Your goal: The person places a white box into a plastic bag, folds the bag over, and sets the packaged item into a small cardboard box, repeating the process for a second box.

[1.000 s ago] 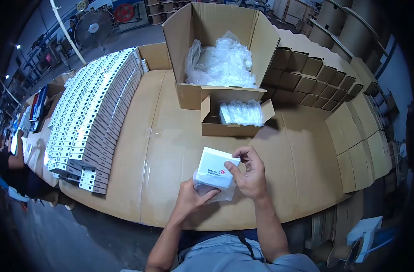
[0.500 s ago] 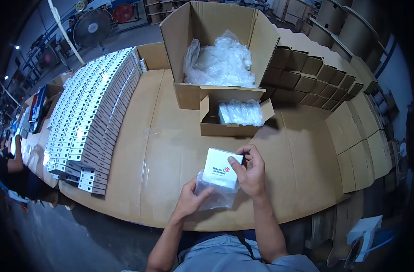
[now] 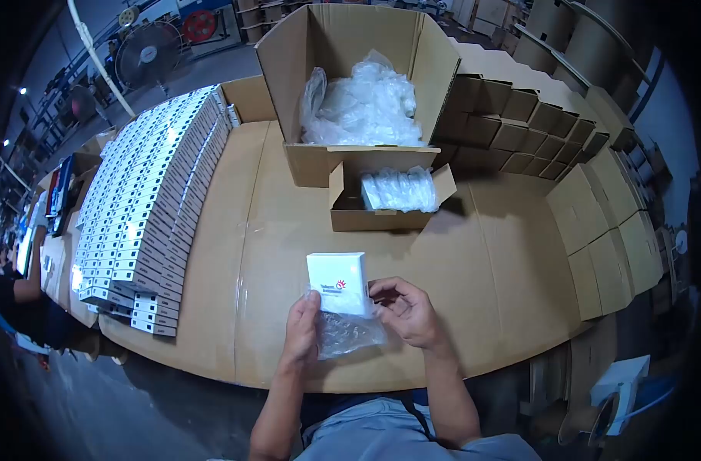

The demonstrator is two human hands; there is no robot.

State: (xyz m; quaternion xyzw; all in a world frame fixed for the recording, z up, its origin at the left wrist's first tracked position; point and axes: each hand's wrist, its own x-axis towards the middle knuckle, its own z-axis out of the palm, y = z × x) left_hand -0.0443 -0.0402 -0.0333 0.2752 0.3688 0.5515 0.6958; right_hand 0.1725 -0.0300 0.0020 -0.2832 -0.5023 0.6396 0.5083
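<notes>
A flat white box (image 3: pixel 337 269) with a red logo and dark print stands partly inside a clear plastic bag (image 3: pixel 349 335), its upper part out of the bag. My left hand (image 3: pixel 302 326) is closed on the bag and box at their left side, thumb in front. At the right edge, my right hand (image 3: pixel 409 315) has bent fingers and a thumb against the rim of the bag; the fingertips are partly hidden. Beyond both hands, an opened small carton (image 3: pixel 381 221) holds several boxes wrapped in clear plastic (image 3: pixel 400 190).
A large carton (image 3: pixel 304 164) full of clear plastic bags (image 3: pixel 366 104) stands behind. White boxes (image 3: pixel 147 207) are stacked in rows at left. Brown cartons (image 3: pixel 512 127) are piled at right, on the cardboard-covered table (image 3: pixel 281 223). Another person's arm (image 3: pixel 29 286) shows far left.
The box and bag have moved left and now sit more upright. My right hand has left the face of the box for the bag's right edge. My left hand has shifted left with the bag.
</notes>
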